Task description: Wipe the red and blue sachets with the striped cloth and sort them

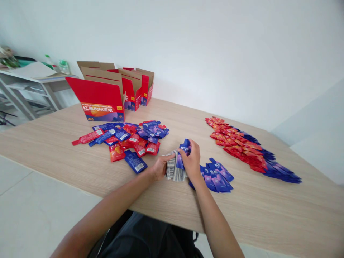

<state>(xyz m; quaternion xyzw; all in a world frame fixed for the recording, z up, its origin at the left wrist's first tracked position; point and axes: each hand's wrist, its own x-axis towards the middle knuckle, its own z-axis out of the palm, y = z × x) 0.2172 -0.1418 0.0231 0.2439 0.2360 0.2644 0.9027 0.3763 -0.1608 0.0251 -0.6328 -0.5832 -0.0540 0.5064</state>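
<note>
My right hand (pixel 192 157) grips a blue pouch (pixel 184 147) upright, thumb across its front. My left hand (pixel 160 167) is closed on a grey striped cloth (pixel 173 171), which lies against the pouch's left and lower side. Just right of my right wrist, several blue pouches (pixel 216 176) lie overlapping on the table. To the left is a loose heap of red pouches (pixel 132 140) and blue pouches (pixel 135 162), some with barcodes facing up.
Open red cartons (pixel 103 100) stand at the back left of the wooden table (pixel 185 118). Long overlapping rows of red pouches (pixel 236 143) and blue pouches (pixel 282 172) lie at the right. A white wall rises behind; a side desk (pixel 40 80) stands far left.
</note>
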